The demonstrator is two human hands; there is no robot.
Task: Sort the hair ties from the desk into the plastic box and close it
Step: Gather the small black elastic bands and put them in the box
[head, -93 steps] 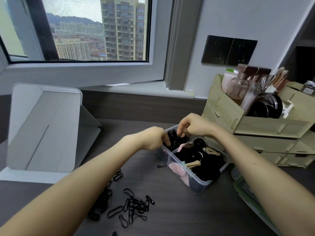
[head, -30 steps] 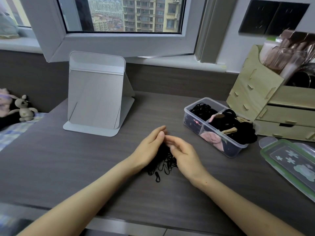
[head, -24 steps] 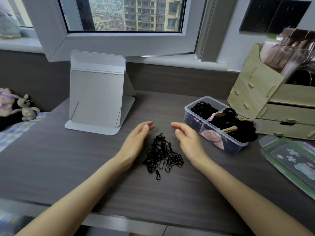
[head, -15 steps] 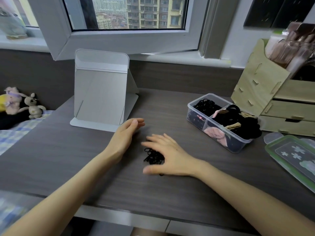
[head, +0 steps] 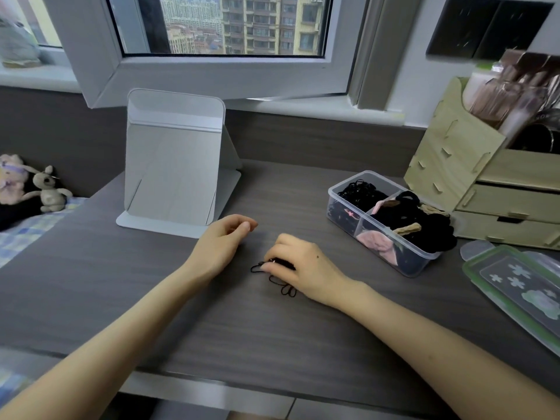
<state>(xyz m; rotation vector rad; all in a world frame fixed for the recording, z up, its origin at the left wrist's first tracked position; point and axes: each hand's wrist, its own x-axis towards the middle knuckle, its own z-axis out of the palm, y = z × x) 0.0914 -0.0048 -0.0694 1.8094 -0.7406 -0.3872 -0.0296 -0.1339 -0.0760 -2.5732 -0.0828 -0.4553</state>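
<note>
The right hand [head: 298,265] is gripping a bunch of black hair ties [head: 283,288] on the desk [head: 151,283], fingers curled round them, a few loops trailing out. The left hand [head: 222,241] is resting just beside it, loosely curled and holding nothing. The plastic box [head: 333,192] is standing uncovered to the right, its lid [head: 515,283] lying farther right.

Soft daylight comes through the window [head: 230,25] at 12 o'clock; the desk [head: 272,344] is evenly lit with faint shadows. Wide-angle distortion bends the edges; the organizer [head: 448,165] at 2 o'clock looks blurred.

Dark desk [head: 91,283] under window [head: 230,25]
</note>
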